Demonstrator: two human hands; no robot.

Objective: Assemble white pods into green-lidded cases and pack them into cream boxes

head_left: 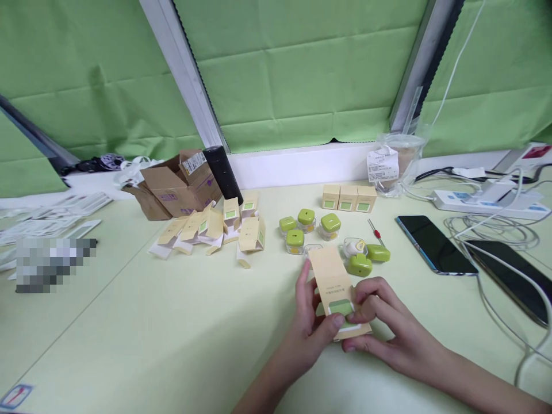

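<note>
Both my hands hold a flattened tan cardboard box (332, 270) with a green-and-white printed picture, above the front of the table. My left hand (313, 328) grips its left side, thumb pressed on the printed face. On the right side, my right hand (382, 319) pinches the lower edge, thumb below and fingers on top. Just beyond the box sit several small green-lidded clear containers (330, 224). A green lid (359, 265) and a white part in a clear base (355, 247) lie close to the box's upper right.
Partly folded small boxes (207, 225) lie left of centre before an open brown carton (181, 184) and a black cylinder (223, 172). Three closed boxes (348, 198) stand at the back. Right are a red-handled screwdriver (376, 233), two phones (435, 244), cables and a power strip (487, 204).
</note>
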